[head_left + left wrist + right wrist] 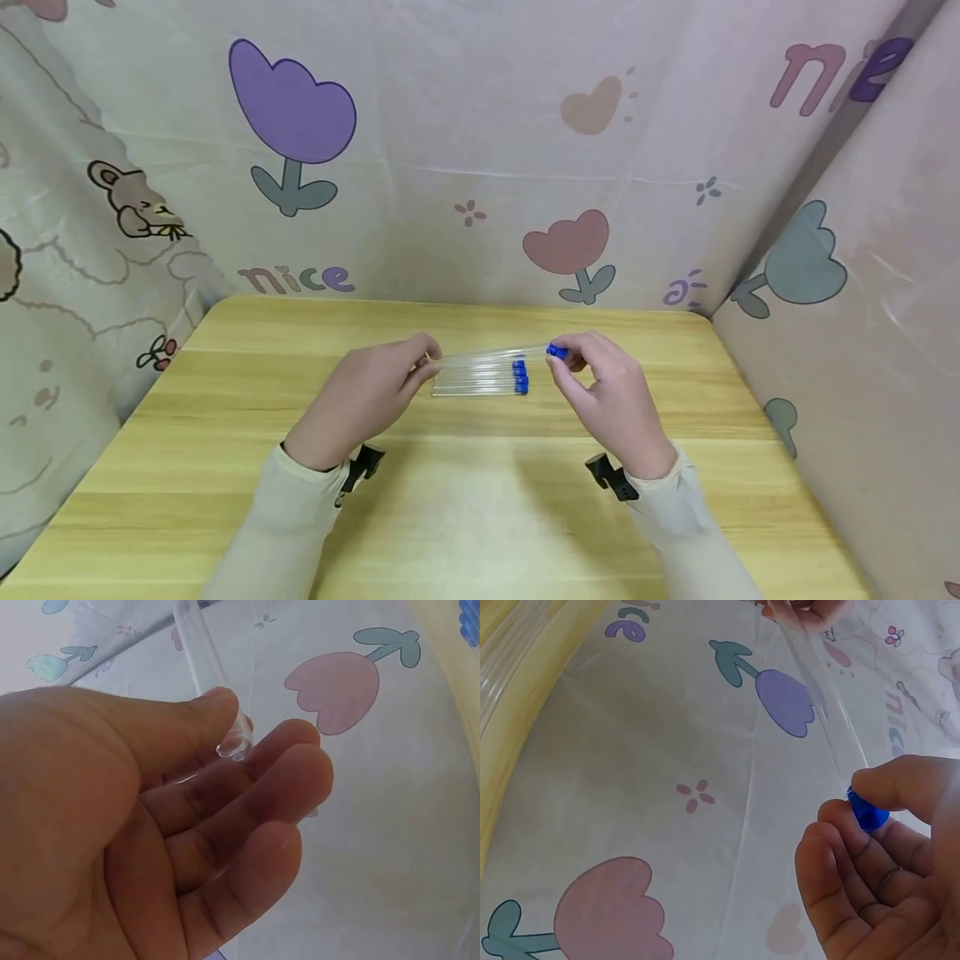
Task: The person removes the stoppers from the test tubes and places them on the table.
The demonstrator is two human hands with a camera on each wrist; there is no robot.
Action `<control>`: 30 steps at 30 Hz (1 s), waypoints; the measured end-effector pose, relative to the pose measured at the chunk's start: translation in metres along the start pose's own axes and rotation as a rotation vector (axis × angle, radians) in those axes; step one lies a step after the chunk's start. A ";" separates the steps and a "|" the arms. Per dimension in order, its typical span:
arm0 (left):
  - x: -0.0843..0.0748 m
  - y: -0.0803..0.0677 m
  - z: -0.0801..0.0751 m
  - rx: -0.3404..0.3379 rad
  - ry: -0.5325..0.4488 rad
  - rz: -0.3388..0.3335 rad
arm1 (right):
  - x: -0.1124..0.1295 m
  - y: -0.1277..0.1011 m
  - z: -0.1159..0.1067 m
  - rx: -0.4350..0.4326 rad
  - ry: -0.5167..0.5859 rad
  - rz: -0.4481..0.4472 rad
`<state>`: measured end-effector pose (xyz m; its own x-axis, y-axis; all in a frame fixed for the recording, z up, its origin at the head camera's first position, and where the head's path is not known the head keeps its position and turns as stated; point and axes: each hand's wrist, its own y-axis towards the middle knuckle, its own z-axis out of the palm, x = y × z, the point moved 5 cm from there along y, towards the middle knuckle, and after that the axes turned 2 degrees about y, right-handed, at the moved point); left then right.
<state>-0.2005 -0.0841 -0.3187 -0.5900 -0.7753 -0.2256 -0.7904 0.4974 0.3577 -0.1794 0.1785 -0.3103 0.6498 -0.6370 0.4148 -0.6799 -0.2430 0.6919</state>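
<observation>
Grip: left hand (367, 385) and right hand (611, 387) both pinching one clear tube (825, 697), opposite ends. Table (465, 508) below. Row of capped tubes (476, 385) lies on it; held tube just beyond row. Likely light, stiff, slick, maybe brittle: hold ends, don't bend. Blue cap (870, 814), in right hand, probably best purchase.

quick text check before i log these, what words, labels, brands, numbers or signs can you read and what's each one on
"nice" on the curtain, lower left, head view
"n" and "e" on the curtain, upper right; letters between largely lost in a fold
"nic" on the curtain, right wrist view: sideways, blurred, ending unclear
Clear tubes and blue caps: no writing readable
</observation>
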 end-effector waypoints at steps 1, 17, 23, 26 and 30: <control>0.000 0.001 0.000 -0.001 0.000 -0.001 | 0.000 0.001 -0.001 -0.003 0.000 0.000; 0.008 0.003 0.031 0.044 0.014 0.025 | 0.011 0.004 -0.030 -0.078 0.050 -0.015; 0.009 -0.007 0.059 0.059 0.113 0.054 | 0.011 0.003 -0.033 -0.036 0.046 -0.024; 0.011 -0.008 0.071 0.076 0.133 0.027 | 0.012 0.000 -0.033 -0.009 0.028 -0.039; 0.015 -0.009 0.083 0.105 0.144 -0.005 | 0.017 -0.003 -0.036 0.004 0.030 -0.064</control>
<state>-0.2158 -0.0678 -0.4009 -0.5626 -0.8215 -0.0927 -0.8103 0.5257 0.2589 -0.1545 0.1952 -0.2837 0.7019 -0.5981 0.3868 -0.6378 -0.2859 0.7152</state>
